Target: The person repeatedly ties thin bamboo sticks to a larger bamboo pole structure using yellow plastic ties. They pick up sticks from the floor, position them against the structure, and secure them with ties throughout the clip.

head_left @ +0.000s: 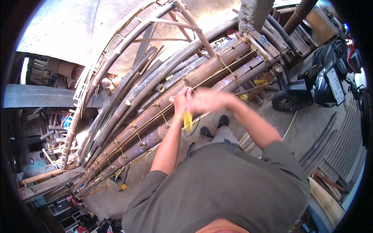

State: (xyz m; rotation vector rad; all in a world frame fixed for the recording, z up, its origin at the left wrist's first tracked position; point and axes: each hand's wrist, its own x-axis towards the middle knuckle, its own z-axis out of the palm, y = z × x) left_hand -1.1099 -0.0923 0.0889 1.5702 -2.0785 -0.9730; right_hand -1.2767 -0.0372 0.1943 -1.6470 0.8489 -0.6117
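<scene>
Two thick brown bamboo poles [202,73] lie side by side in front of me, running from lower left to upper right. Loops of yellow twine are tied round them at intervals, and a thin split strip lies lengthwise along them. My left hand [181,101] is closed at the near side of the poles, fingertips up against them. A loose hank of yellow twine [188,121] hangs from beneath it. My right hand [210,101] is beside the left, smeared by motion, so its fingers cannot be made out.
More bamboo poles [145,87] and a curved bamboo frame [105,62] stand beyond. A concrete post [252,15] rises at the far end. At right is a parked motorcycle [324,81], with dark corrugated sheets [338,145] on the floor. Clutter fills the left side.
</scene>
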